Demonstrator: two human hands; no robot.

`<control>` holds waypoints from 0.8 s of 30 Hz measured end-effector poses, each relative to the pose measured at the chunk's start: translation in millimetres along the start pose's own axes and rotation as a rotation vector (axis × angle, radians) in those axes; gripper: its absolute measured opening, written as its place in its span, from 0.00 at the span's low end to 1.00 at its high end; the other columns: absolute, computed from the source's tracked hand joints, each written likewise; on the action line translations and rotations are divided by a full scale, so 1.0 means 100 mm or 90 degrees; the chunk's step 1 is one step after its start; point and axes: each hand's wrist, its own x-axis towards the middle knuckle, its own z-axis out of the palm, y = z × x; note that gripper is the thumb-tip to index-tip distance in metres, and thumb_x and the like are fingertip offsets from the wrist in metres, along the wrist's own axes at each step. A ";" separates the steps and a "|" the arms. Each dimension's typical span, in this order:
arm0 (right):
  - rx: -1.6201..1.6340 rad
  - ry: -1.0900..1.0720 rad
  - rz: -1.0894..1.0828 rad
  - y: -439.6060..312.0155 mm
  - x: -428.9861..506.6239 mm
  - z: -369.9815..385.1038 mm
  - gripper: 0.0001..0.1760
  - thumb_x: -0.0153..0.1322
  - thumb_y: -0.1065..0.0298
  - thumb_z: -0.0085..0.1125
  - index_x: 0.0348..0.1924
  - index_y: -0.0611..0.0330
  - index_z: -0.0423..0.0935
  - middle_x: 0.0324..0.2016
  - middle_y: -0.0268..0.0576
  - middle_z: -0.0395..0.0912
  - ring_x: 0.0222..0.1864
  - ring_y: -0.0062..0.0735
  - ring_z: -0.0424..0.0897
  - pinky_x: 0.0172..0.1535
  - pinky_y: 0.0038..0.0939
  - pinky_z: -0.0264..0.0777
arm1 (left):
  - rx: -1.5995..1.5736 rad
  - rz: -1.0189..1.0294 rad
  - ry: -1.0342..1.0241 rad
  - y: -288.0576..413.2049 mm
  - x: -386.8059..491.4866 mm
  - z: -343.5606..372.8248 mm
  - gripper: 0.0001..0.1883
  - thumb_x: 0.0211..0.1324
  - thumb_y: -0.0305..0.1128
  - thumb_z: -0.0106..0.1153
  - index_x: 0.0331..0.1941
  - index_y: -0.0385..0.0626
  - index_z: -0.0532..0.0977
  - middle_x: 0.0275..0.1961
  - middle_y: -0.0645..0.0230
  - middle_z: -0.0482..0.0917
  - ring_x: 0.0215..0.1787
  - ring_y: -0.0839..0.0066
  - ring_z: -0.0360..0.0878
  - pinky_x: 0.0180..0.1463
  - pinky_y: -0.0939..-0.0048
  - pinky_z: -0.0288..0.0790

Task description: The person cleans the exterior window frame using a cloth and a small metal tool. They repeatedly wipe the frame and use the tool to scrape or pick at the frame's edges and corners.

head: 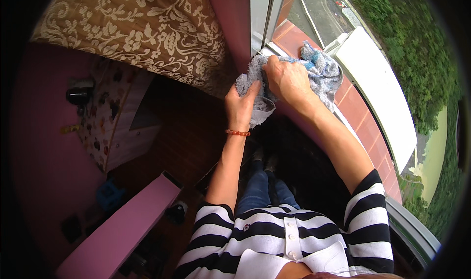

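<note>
A grey and blue terry cloth (323,73) is bunched between my hands at the corner of the window frame (270,51). My left hand (241,104), with a reddish bead bracelet at the wrist, grips the cloth's near end, and a loose fold of it hangs beside the thumb. My right hand (289,78) is closed on the cloth's middle, right beside the foot of the upright frame. The rest of the cloth spreads to the right over the sill, its far edge lying on the reddish outer tiles (353,102).
Outside the window a white casing (379,84) stands beyond the tiled ledge, with trees and ground far below. A brown floral curtain (147,32) hangs at the upper left. A pink panel (125,224) and a blue plastic stool (109,194) are at the lower left.
</note>
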 end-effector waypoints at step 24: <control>-0.030 -0.018 0.007 0.30 -0.02 -0.25 0.14 0.73 0.61 0.56 0.30 0.62 0.72 0.17 0.55 0.77 0.24 0.57 0.80 0.28 0.51 0.72 | -0.091 -0.044 -0.090 0.17 -0.10 -0.04 0.15 0.62 0.31 0.62 0.50 0.36 0.78 0.47 0.66 0.82 0.46 0.79 0.79 0.52 0.72 0.73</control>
